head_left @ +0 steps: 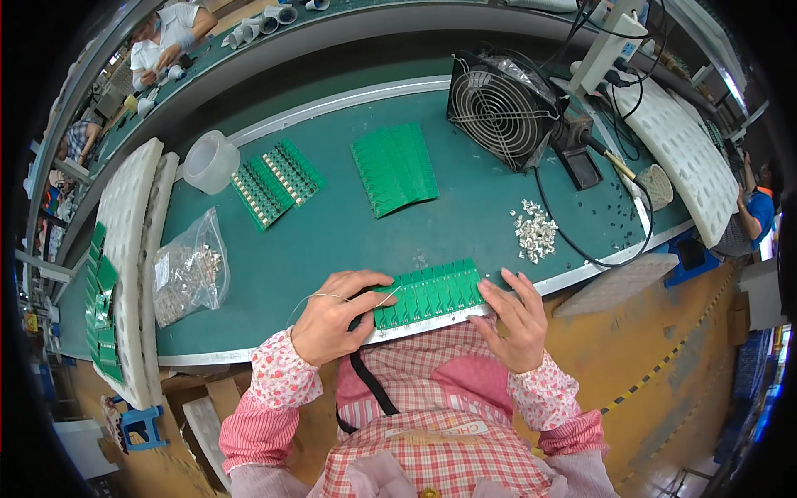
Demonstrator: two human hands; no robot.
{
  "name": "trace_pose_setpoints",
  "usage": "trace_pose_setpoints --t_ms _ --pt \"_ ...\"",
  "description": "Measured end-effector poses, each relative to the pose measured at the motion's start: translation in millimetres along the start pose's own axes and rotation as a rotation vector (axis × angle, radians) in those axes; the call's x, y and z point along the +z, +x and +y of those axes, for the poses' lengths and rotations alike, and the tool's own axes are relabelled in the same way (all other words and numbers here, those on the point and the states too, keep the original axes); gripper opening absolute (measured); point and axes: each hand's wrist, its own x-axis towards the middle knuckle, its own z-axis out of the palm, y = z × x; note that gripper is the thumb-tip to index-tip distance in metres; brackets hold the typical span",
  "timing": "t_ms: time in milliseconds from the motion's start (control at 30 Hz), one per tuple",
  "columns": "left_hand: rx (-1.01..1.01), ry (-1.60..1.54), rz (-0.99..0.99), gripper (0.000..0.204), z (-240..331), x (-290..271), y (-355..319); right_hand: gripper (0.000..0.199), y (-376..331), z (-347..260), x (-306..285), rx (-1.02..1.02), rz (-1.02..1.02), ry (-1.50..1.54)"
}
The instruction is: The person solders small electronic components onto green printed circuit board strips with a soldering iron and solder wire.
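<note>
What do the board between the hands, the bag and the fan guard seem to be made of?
Board: probably coated resin laminate, given its flat green sheen and small pale, metallic-looking dots.
Bag: apparently thin, clear plastic film, judging by its creases, shine and see-through sides.
Fan guard: likely metal wire, given its thin, shiny concentric rings.

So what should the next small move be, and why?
Perhaps the right hand could reach for the small silvery parts: they lie loose ahead of it, and the left hand rests at the left end of the green board.
</note>
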Motion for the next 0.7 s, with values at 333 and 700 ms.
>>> trace_pose_setpoints --t_ms 333,700 --pt "-0.091 -0.075 0.018 0.025 0 6 0 0.049 -8 0 6 -0.06 0.014 -0.114" --pt "0.004 0.077 0.024 0.039 7 4 5 0.039 1 5 -1 -0.009 0.123 -0.132"
